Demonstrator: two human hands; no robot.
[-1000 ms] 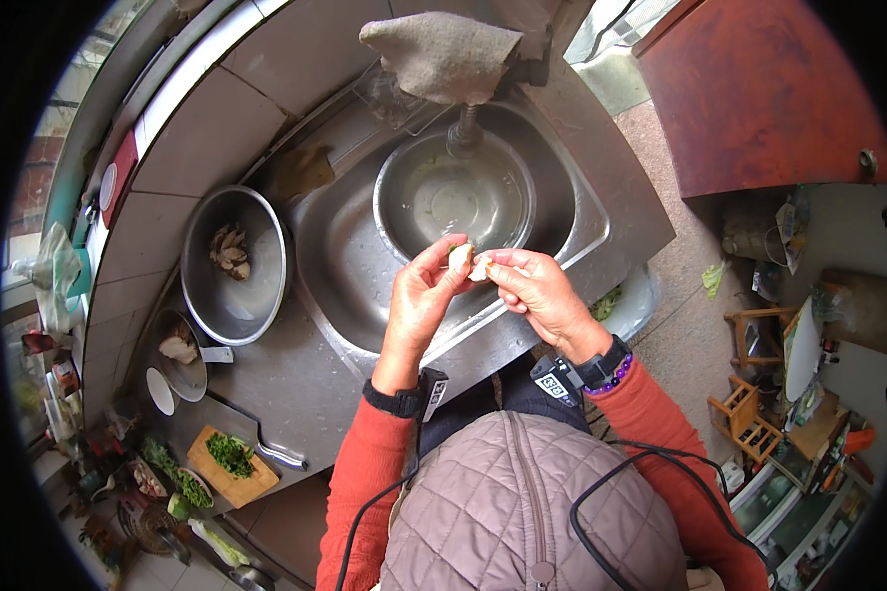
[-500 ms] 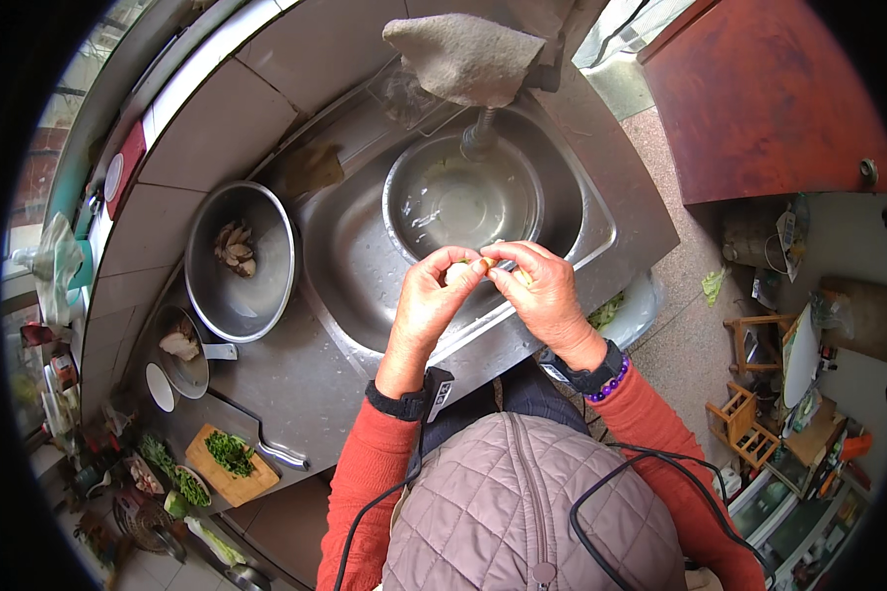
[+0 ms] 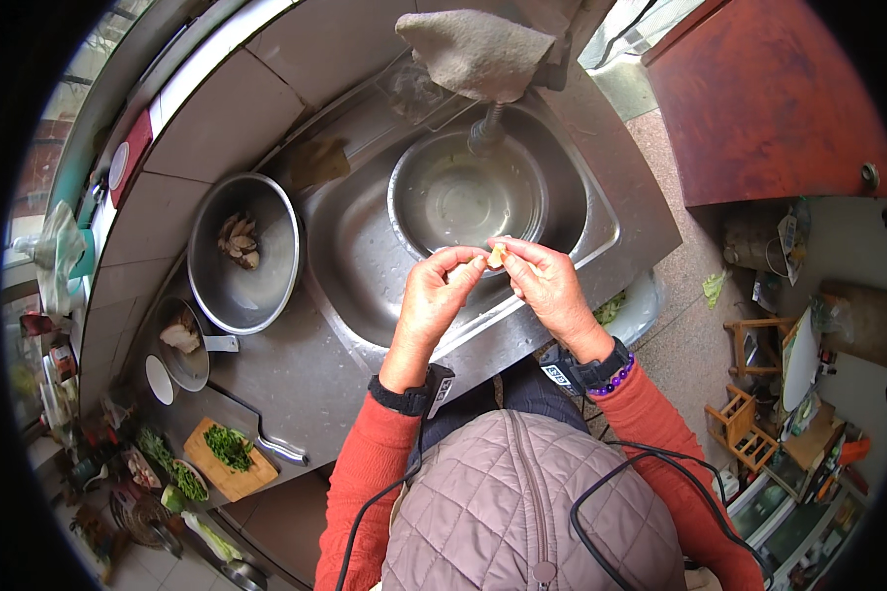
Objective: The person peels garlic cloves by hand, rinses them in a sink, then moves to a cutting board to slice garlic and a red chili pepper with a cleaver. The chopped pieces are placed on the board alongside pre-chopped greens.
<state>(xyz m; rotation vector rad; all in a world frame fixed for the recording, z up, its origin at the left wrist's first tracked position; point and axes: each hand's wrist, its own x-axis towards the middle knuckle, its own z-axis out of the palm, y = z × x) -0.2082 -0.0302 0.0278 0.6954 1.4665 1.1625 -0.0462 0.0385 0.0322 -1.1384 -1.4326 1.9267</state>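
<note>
Both hands meet over the near rim of a steel basin (image 3: 468, 197) that holds some water in the sink. Between the thumb and fingers of my right hand (image 3: 552, 291) is a small yellowish-tan piece of food (image 3: 497, 256); its exact kind is too small to make out. My left hand (image 3: 432, 300) is closed in a pinch, its fingertips touching the left side of that same piece. To the left, on the counter, stands a large steel bowl (image 3: 271, 286) with several pale brown, mushroom-like pieces (image 3: 238, 241).
A small pan (image 3: 195, 369) with a pale chunk sits left, by a white dish (image 3: 160, 380). A knife (image 3: 284, 451) lies near a cutting board (image 3: 251, 481) with chopped greens. A grey cloth (image 3: 473, 54) hangs over the faucet. A red cabinet (image 3: 769, 108) and small wooden stools (image 3: 742, 428) stand right.
My right hand has turned a little, and the small piece now shows more plainly between the fingertips. The view has shifted slightly.
</note>
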